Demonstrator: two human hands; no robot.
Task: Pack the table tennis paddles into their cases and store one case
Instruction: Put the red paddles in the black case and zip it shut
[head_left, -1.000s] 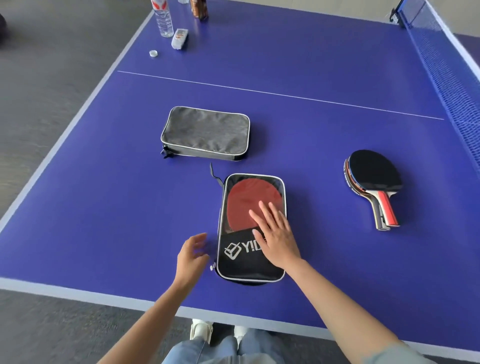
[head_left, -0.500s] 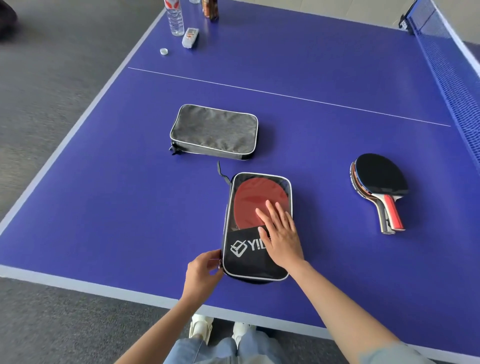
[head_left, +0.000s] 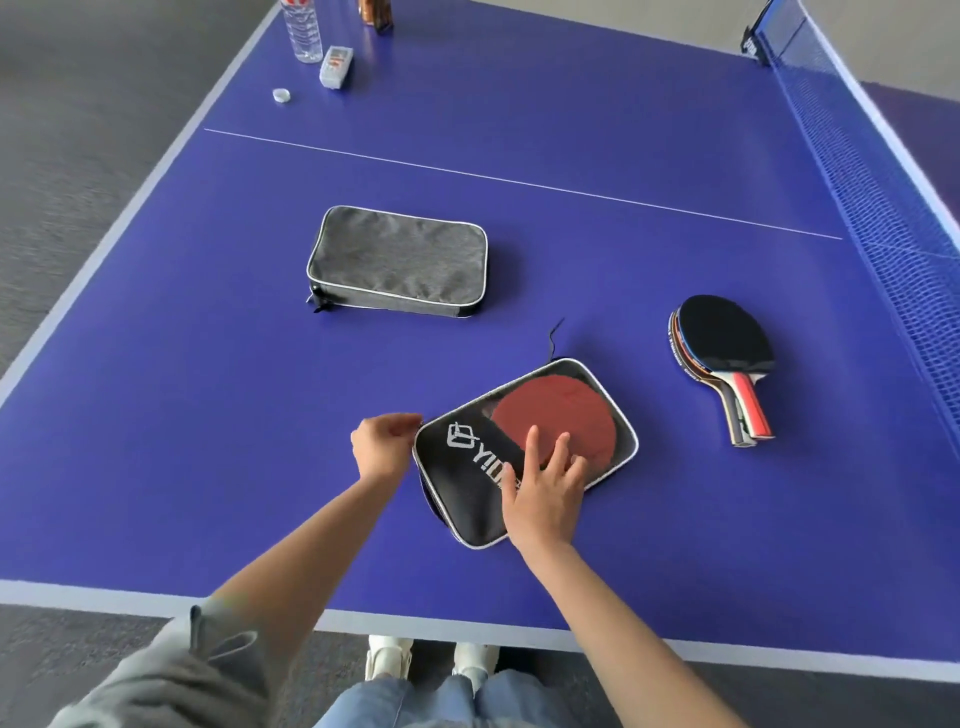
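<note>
While pressing flat, fingers spread, on the black case (head_left: 470, 493), right hand (head_left: 545, 491) over the red paddle (head_left: 558, 423) inside; left hand (head_left: 382, 444) pinching at that case's left corner. Beyond the black case, grey case (head_left: 400, 260) lying closed; to its right, stacked paddles (head_left: 724, 358) apart.

Left hand (head_left: 383, 446) with fingers curled in a pinch, right hand (head_left: 545, 486) flat, fingers spread, both forearms extended forward
</note>
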